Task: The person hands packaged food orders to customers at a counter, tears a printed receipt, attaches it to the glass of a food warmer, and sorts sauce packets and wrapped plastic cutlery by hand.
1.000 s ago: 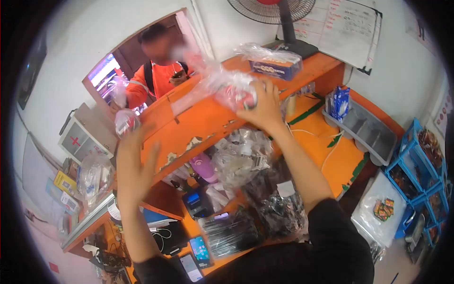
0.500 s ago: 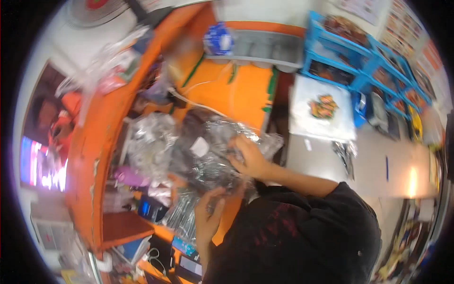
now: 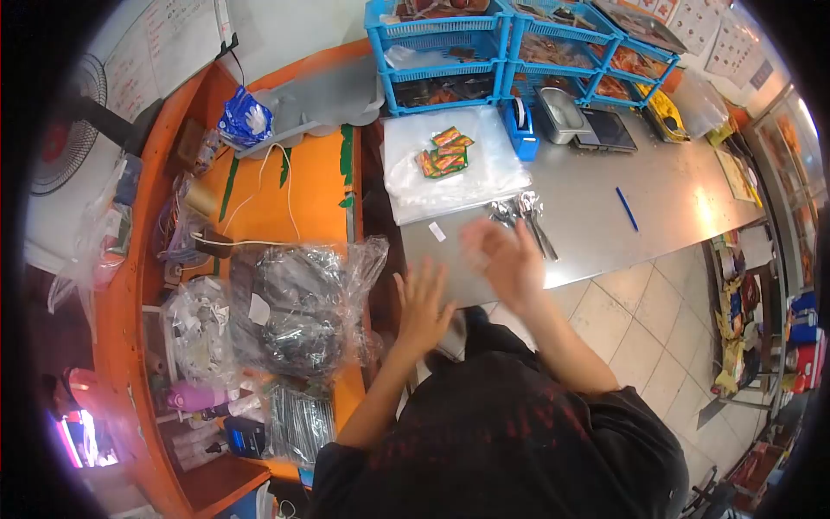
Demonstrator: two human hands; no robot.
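My left hand is open with its fingers spread, just off the front left corner of the metal table. My right hand is raised near the table's front edge, its fingers blurred but the thumb apart, and nothing shows in it. Beyond it lie spoons and forks in clear wrap and a small white slip. Farther back, several green and orange sachets rest on a stack of clear plastic bags. To the left, a big clear bag with black contents sits on the orange counter, apart from both hands.
Blue stacked baskets, a tape dispenser and a metal tray stand along the table's back. A blue pen lies to the right. A grey divided tray and a white cable are on the orange counter.
Both hands have left the big bag with black contents and moved right, to the metal table's front edge. The view has turned right; the bag stays on the orange counter.
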